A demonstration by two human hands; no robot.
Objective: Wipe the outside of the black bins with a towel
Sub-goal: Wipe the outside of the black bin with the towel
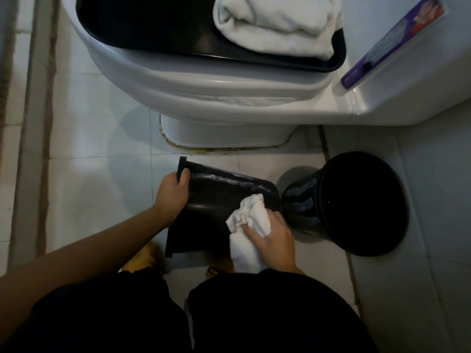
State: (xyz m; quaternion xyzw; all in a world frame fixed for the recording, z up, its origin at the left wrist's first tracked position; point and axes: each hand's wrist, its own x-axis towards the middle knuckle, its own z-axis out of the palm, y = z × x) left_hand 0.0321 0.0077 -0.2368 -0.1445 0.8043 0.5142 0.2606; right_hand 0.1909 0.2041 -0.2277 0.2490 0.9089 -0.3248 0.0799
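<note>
Bathroom floor: glossy black bin [216,200] tipped sideways, streaked.

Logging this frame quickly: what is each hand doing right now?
Left hand: closed on the rim of the tipped black bin.
Right hand: closed on the white towel, pressing it against that bin's outside.

Bare left forearm [84,247], no sleeve down to the wrist. Left hand [173,193] ungloved, no ring or watch to be seen. Right hand [274,236] likewise bare, short nails, wrist hidden behind the knee. Black shorts [229,317] across both thighs at the near edge, plain cloth, no print, hem slightly frayed on the left leg. Yellow footwear [150,253] below the knees, partly covered; kind too dim to tell.
</note>
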